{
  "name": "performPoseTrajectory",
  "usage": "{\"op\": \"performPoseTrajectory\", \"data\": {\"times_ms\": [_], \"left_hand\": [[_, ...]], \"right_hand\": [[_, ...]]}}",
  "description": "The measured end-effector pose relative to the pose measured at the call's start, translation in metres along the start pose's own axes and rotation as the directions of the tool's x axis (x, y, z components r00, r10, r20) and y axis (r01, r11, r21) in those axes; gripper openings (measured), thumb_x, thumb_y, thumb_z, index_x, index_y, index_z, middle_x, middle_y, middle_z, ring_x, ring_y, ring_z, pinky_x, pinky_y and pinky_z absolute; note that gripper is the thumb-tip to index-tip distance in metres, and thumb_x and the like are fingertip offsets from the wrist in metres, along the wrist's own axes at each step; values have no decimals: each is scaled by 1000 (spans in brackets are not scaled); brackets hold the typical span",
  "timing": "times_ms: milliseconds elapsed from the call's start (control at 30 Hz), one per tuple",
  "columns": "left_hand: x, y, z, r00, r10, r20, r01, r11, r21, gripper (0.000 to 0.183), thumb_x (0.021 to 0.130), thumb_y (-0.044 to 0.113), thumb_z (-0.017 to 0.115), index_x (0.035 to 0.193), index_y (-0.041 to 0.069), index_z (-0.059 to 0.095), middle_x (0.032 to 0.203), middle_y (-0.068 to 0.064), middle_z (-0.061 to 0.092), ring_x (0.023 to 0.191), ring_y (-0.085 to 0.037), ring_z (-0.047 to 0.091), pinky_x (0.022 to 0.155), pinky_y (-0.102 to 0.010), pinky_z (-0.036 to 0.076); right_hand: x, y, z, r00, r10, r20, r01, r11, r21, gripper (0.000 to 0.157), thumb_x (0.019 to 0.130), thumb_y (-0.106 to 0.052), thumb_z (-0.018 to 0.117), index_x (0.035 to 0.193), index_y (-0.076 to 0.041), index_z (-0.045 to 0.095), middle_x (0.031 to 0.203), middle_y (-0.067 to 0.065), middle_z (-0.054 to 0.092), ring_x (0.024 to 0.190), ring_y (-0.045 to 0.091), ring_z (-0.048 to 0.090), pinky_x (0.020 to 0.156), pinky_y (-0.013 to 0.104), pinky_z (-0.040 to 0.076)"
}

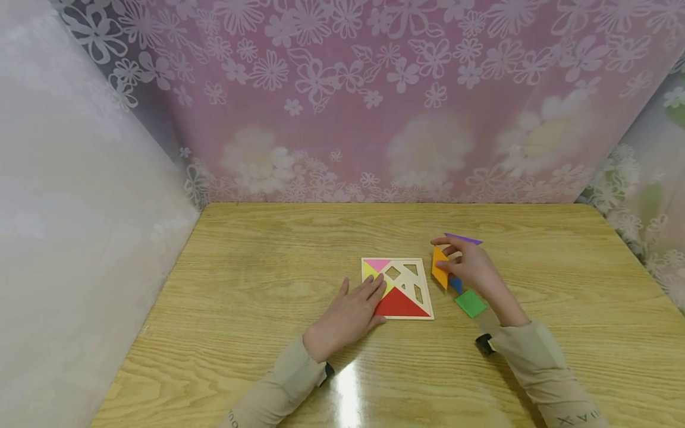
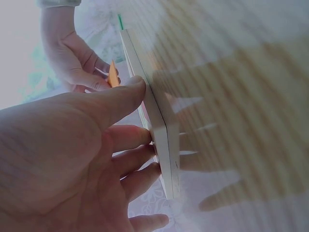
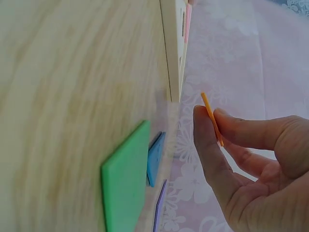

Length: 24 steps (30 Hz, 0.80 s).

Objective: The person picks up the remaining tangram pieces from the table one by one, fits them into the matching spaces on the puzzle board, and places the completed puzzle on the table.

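Observation:
A square wooden tangram board point(image 1: 430, 297) lies on the table. Red point(image 1: 400, 305), yellow point(image 1: 369, 271) and pink point(image 1: 376, 264) triangles sit in it; several recesses at its right side are bare. My left hand point(image 1: 346, 315) rests on the board's left part with extended fingers, partly covering the yellow and red pieces; its thumb touches the near edge in the left wrist view. Just right of the board, my right hand point(image 1: 473, 266) pinches an orange parallelogram tangram piece point(image 1: 439, 272) between thumb and fingers, tilted on edge above the table.
Loose pieces lie under and around the right hand: a green square point(image 1: 471, 304), a blue piece point(image 1: 456, 285) partly hidden by the hand, and a purple triangle point(image 1: 464, 238) behind it. A flowered curtain point(image 1: 342, 119) hangs along the table's far edge.

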<state>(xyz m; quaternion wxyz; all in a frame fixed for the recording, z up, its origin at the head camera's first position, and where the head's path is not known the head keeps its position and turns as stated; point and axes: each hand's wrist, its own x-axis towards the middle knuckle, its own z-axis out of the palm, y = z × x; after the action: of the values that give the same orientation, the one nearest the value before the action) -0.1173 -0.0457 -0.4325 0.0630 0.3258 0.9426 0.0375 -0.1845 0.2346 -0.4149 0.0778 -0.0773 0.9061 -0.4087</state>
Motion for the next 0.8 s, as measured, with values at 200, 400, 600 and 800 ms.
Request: {"op": "performPoseTrajectory", "data": {"times_ms": [200,400,600,800], "left_hand": [[1,0,0,1000,1,-3,-1,1000,-7,67,105,43,52,158,8,35,166,-5,28,152,-20,29,120,-55,27],[0,0,0,1000,-2,7,2,1000,-14,67,105,44,51,159,8,34,166,-4,28,152,-20,28,121,-55,26],[0,0,0,1000,-4,10,4,1000,-15,67,105,44,52,159,9,34,166,-4,27,152,-20,28,121,-55,26],[0,-1,1,1000,-4,10,4,1000,-12,67,105,44,51,159,9,33,167,-4,26,153,-20,27,121,-55,25]], "right_hand": [[-1,-2,3,1000,-1,16,-1,996,93,47,97,-1,65,142,0,54,122,27,55,86,29,69,68,35,61],[-2,-4,7,998,-22,57,11,984,176,44,98,3,62,141,2,53,119,27,53,79,27,68,66,36,61],[-3,-5,13,997,-26,75,10,980,198,44,98,4,61,141,3,52,115,26,54,79,27,68,68,37,62],[-1,-6,18,995,-23,95,6,984,179,43,96,4,64,138,3,54,111,25,57,74,26,68,66,36,62]]}}
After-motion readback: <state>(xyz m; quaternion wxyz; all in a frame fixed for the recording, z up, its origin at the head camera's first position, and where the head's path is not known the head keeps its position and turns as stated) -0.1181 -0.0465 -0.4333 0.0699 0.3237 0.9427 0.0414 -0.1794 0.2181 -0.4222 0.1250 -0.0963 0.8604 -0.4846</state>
